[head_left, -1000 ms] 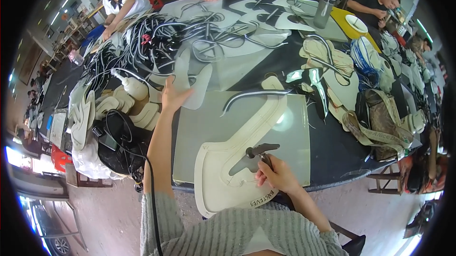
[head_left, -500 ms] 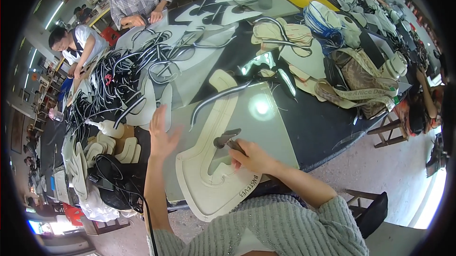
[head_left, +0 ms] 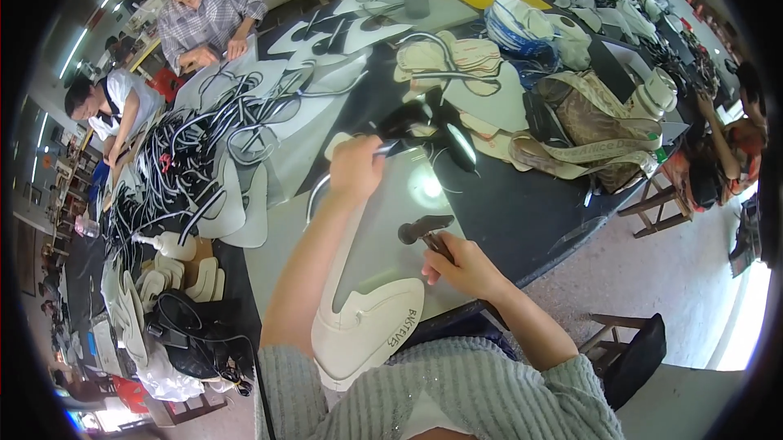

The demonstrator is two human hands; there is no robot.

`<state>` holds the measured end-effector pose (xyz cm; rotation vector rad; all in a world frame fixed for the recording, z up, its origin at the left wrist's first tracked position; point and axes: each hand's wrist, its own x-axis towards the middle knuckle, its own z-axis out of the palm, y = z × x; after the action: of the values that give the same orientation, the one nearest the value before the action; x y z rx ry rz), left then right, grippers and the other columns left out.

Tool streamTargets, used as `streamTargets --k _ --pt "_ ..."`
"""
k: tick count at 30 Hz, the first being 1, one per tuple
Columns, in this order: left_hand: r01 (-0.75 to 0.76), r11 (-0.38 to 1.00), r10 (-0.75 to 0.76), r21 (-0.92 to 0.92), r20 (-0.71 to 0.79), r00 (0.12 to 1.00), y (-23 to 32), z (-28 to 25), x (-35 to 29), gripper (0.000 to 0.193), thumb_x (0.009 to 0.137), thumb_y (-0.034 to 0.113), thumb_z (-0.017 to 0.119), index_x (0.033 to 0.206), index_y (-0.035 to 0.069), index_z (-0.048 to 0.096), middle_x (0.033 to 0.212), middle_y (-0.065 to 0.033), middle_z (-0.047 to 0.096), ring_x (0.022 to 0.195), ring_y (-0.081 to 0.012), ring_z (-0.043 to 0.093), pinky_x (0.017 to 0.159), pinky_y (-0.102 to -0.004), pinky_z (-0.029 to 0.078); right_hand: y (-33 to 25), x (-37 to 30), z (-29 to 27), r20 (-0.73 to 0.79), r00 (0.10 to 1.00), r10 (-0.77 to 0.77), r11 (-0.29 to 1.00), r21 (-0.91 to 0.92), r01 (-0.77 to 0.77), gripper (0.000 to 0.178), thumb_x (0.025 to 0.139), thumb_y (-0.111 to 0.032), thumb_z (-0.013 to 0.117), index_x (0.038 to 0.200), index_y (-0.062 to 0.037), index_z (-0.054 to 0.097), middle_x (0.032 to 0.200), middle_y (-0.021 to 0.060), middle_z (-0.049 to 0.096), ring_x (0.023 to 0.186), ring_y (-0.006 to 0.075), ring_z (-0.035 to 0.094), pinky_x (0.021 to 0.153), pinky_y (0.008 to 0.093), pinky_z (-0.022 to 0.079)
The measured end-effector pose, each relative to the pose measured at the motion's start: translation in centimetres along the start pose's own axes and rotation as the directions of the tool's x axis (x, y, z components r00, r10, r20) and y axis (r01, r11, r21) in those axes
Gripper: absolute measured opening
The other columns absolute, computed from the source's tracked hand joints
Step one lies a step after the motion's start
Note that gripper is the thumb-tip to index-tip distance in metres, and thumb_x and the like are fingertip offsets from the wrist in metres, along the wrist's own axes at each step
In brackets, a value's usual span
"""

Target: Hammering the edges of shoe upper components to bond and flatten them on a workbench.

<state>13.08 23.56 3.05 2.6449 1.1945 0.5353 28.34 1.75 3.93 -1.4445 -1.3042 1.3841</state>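
My right hand (head_left: pixel 465 267) grips a hammer (head_left: pixel 427 229) by its handle, with the dark metal head just above the glassy work board (head_left: pixel 387 232). My left hand (head_left: pixel 357 164) is stretched forward, its fingers closed on a dark strip with pale edging (head_left: pixel 390 148). The strip's other end curves out to the left of my wrist. Under my left forearm lies a cream curved pattern piece (head_left: pixel 363 322) with handwriting on its wide near end. My arm hides part of its long narrow side.
A heap of black-and-white strips (head_left: pixel 175 134) lies left, beside a white squeeze bottle (head_left: pixel 167 244). Stacked cream pieces (head_left: pixel 449 57) and a patterned bag (head_left: pixel 583 114) sit at the right. Two people work across the table. A stool (head_left: pixel 624 350) stands right of me.
My left hand has gone from raised and spread, beside the pattern piece, forward and right onto the strip. The hammer has shifted slightly right, off the pattern piece. The whole view has shifted.
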Motion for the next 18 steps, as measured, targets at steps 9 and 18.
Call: streamTargets --k 9,18 --pt "0.175 -0.028 -0.128 -0.984 0.177 0.976 4.1 -12.5 -3.6 0.024 0.099 0.018 0.045 0.094 -0.001 0.059 0.131 -0.0283 0.059 0.113 -0.0404 0.063 0.092 -0.0453 0.055 0.7 -0.9 -4.9 -0.497 0.858 -0.130 0.953 0.176 0.247 0.049 0.084 -0.019 0.079 0.115 0.0019 0.047 0.112 0.0150 0.066 0.094 0.0167 0.067 0.061 0.0265 0.050" --pt "0.162 -0.687 0.144 -0.709 0.086 0.986 0.9 -9.9 -9.7 0.037 0.097 0.038 0.058 0.109 0.003 0.054 0.126 -0.0311 0.058 0.109 -0.0440 0.064 0.083 -0.0573 0.058 -2.8 1.8 -2.6 -0.101 0.995 0.006 0.813 0.579 0.055 0.048 0.079 -0.011 0.079 0.114 -0.0018 0.048 0.114 0.0177 0.066 0.061 0.0067 0.054 0.044 0.0185 0.036"
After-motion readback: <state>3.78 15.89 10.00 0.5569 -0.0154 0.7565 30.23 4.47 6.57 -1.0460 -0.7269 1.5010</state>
